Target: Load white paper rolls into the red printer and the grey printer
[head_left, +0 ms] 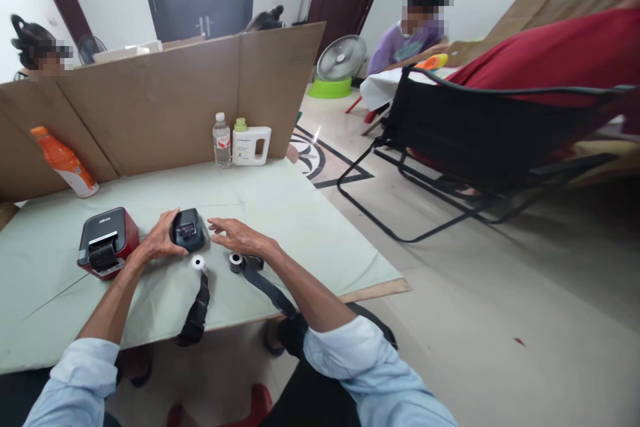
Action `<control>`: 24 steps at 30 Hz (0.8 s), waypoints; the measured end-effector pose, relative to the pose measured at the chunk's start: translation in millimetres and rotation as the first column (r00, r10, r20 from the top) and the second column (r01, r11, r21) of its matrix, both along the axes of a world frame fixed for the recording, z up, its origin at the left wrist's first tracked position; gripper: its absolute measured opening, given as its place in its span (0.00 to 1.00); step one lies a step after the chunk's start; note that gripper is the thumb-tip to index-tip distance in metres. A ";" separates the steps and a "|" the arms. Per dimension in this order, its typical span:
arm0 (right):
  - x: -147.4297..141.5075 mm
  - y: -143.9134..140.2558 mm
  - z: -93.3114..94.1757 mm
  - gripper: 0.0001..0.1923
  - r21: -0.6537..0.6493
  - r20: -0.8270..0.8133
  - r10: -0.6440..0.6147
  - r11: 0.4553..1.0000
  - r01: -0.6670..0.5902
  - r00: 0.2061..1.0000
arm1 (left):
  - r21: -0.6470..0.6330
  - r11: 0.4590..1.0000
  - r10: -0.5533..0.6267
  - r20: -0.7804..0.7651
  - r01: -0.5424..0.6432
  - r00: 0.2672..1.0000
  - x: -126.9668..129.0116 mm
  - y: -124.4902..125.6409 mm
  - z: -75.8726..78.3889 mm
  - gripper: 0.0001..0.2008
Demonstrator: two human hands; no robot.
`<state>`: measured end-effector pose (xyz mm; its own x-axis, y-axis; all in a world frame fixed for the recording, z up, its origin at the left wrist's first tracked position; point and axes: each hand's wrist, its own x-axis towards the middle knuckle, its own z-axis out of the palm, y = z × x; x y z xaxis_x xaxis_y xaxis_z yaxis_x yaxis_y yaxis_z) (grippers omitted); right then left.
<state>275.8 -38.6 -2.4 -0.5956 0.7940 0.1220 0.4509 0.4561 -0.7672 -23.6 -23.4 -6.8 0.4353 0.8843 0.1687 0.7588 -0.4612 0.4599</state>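
My left hand [163, 238] grips the left side of a small dark blue-black printer [189, 230], thumb in front and fingers behind. A glossy dark window shows on the printer's top. To its right, my right hand [235, 235] hovers open with fingers stretched toward it, a small gap between. Just in front of the printer stands a white-ended roll [199, 263] whose crumpled black strip [195, 313] hangs over the table edge. A second roll [236, 263] lies below my right hand, its dark strip running to the edge. Left of my left hand sits a larger red-and-black printer [107, 243].
An orange bottle [65, 163] leans against the cardboard screen [165, 103] behind the table [280, 213]. A water bottle [221, 141] and a white jug [251, 145] stand at the back. A black folding chair [480, 127], a fan [343, 59] and other people are beyond.
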 end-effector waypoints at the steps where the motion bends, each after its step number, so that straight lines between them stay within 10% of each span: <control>1: 0.0 -0.2 0.3 0.27 -0.006 0.000 -0.001 1.000 0.001 1.000 | 0.002 1.000 0.005 0.002 -0.005 1.000 0.6 -0.6 1.0 0.63; 24: 59.5 40.0 -0.3 0.25 -0.039 0.048 -0.465 0.884 0.466 0.884 | -0.010 0.999 -0.047 0.127 0.048 0.991 123.3 56.1 -16.6 0.64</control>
